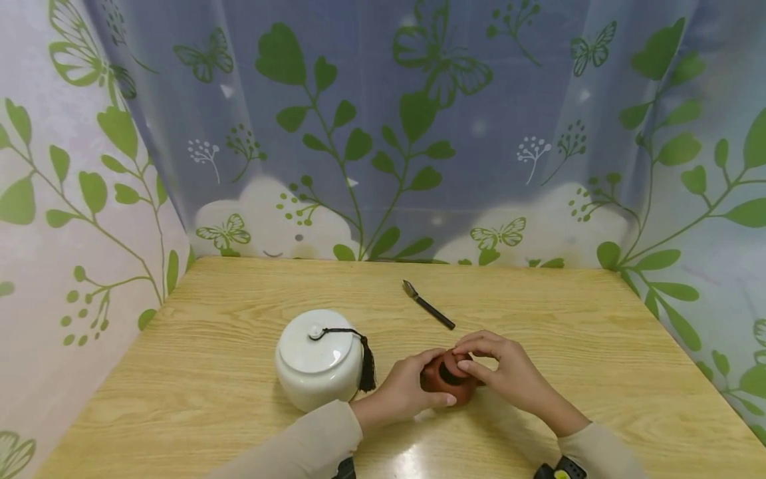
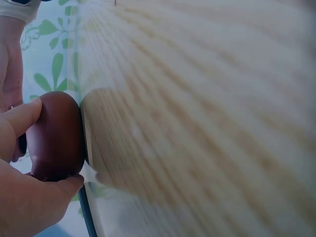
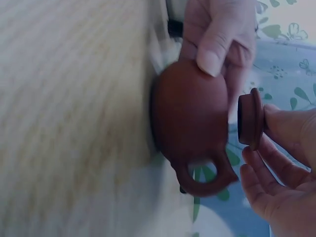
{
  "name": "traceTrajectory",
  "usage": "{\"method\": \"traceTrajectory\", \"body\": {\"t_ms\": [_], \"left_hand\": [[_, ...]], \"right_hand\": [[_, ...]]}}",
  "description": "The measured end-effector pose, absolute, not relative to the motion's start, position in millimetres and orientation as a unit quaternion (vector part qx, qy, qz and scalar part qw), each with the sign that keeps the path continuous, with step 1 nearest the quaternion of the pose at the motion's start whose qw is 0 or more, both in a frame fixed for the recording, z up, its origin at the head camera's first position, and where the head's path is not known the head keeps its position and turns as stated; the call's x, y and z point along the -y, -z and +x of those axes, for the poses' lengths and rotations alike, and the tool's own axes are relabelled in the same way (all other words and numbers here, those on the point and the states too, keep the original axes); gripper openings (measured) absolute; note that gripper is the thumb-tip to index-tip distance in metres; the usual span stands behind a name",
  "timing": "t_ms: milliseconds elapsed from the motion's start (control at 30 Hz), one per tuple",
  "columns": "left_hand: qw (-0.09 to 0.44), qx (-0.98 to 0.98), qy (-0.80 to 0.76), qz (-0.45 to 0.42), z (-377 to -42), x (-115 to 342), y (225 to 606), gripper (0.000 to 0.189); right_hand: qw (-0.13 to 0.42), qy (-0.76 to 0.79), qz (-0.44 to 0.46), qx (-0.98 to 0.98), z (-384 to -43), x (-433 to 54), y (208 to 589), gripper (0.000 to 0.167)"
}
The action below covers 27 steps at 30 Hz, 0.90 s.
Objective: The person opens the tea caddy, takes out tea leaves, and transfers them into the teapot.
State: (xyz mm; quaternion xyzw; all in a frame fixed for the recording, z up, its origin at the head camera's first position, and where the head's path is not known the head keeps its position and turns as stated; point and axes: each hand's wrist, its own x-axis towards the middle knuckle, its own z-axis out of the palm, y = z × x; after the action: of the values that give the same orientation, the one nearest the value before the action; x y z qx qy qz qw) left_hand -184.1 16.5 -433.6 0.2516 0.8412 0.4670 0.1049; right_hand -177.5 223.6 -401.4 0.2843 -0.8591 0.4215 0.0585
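A reddish-brown clay teapot [image 3: 190, 108] with a loop handle sits on the table, its dark opening visible from above in the head view. My left hand [image 1: 407, 387] grips the teapot's body, thumb on the near side and fingers around the far side. Just over the opening, my right hand [image 1: 511, 372] pinches the teapot's small round lid [image 3: 252, 118]. The right wrist view shows a gap between lid and pot, with the lid held by its top side. From the left wrist, the smooth side of the teapot [image 2: 57, 138] appears between thumb and fingers.
Left of the hands stands a white lidded jar [image 1: 320, 382] with a black tassel [image 1: 368, 366] hanging from its knob. Behind the teapot lies a slim tool [image 1: 433, 313] with a dark handle and pointed tip. Patterned curtains [image 1: 371, 133] border the wooden table [image 1: 197, 372].
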Motion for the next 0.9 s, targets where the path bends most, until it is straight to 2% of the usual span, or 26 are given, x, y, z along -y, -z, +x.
{"method": "traceTrajectory", "body": {"t_ms": [200,500,667,900], "left_hand": [[0.098,-0.845,-0.468,0.24,-183.8,-17.2,435.2,0.072],[0.104,-0.843,-0.473,0.233,-182.8,-17.6,434.0,0.074],[0.114,-0.844,-0.473,0.228,-183.6,-17.4,433.7,0.074],[0.115,-0.845,-0.471,0.226,-183.1,-17.8,434.0,0.075]], "right_hand": [[0.088,-0.411,0.258,0.87,-181.6,-237.0,398.2,0.02],[0.099,-0.403,0.206,0.886,-193.7,-258.1,407.8,0.018],[0.088,-0.384,0.168,0.904,-202.1,-265.4,418.8,0.015],[0.041,-0.376,0.137,0.916,-213.4,-270.7,431.2,0.011]]}}
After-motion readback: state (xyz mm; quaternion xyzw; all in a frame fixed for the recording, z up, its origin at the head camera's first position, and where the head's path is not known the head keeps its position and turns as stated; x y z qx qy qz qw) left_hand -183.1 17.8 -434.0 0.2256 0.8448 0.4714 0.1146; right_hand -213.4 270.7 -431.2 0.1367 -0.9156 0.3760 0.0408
